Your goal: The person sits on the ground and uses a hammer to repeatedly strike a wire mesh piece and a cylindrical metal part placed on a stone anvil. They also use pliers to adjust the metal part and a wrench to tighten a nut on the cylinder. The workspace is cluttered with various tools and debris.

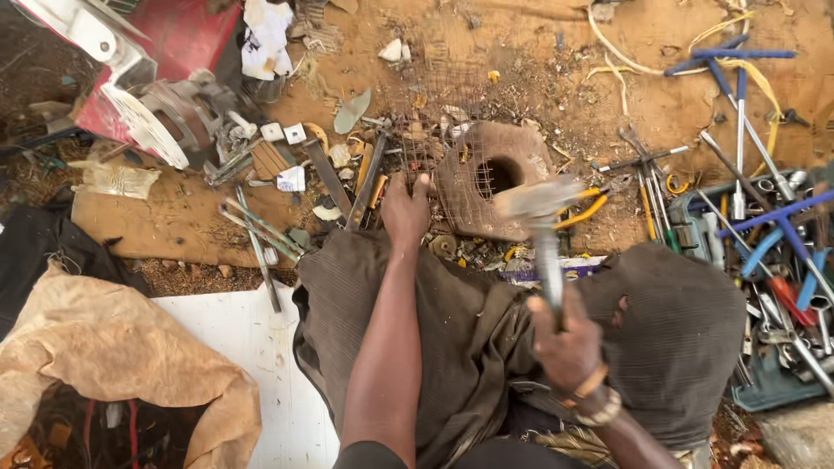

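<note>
A square block with a round hole (486, 178) sits on the sandy ground (539, 52) at twelve o'clock from the person's knees. The left hand (406, 211), at the block's nine o'clock, has its grip pressed onto wire mesh (434, 113). The right hand (566, 343), at five o'clock, has its grip wrapped around a hammer (543, 217), whose blurred head is over the block.

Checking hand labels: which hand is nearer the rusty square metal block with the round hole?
Left. The left hand rests beside the rusty square metal block; the right hand is lower, gripping a hammer.
</note>
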